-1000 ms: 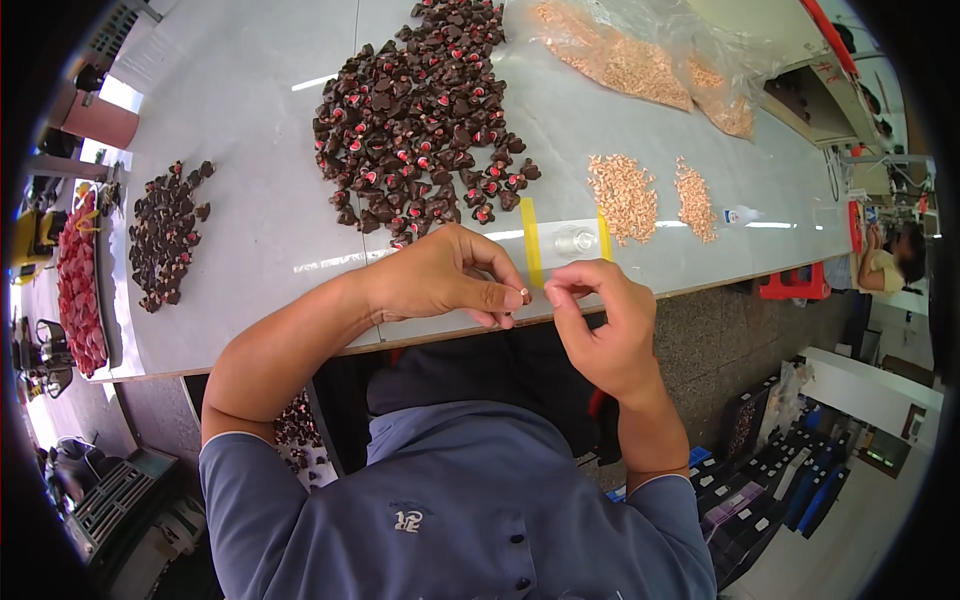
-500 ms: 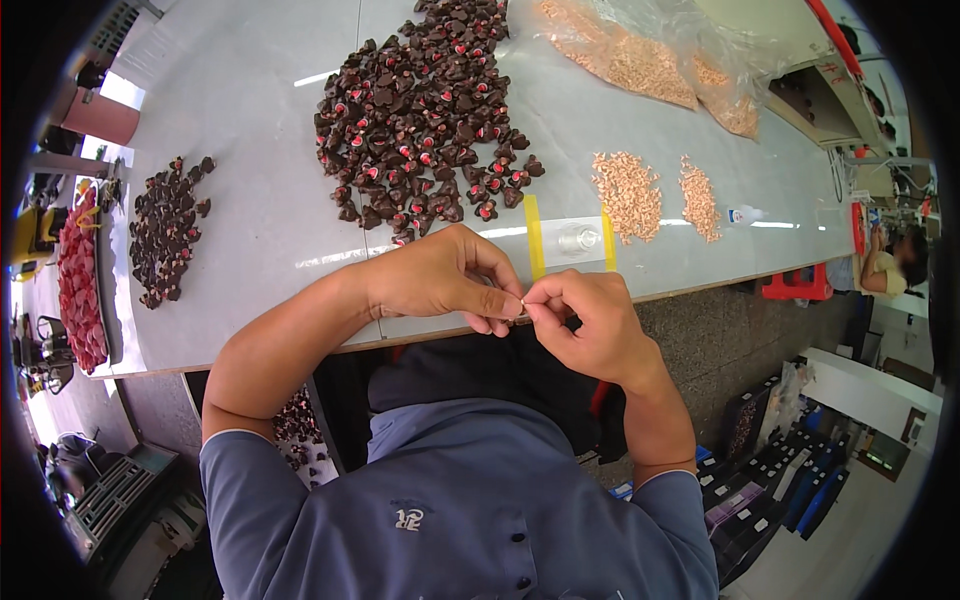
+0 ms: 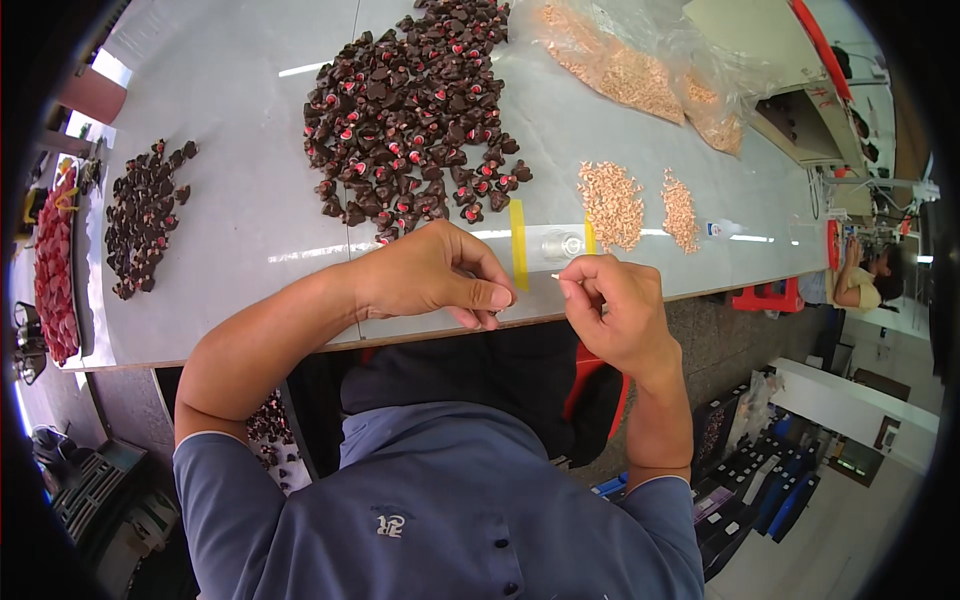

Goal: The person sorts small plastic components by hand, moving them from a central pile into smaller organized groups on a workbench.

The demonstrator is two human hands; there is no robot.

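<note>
Grey table (image 3: 245,190) across upper frame; our right hand (image 3: 622,305) pinches pale piece (image 3: 556,277), likely light, stiff; best held by end. Our left hand (image 3: 430,275) curled, can't tell contents.

Left hand (image 3: 425,275): curling, hiding its own palm | right hand (image 3: 622,310): pinching pale sliver (image 3: 556,277), too small for identifying | dark pile (image 3: 405,125): running past top edge | co-worker (image 3: 862,288): blurring near right rim

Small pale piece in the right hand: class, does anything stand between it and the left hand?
Nothing visible does: only open space near the front edge of the table separates the small pale piece in the right hand from the left hand. Yellow tape lies flat beyond.
</note>
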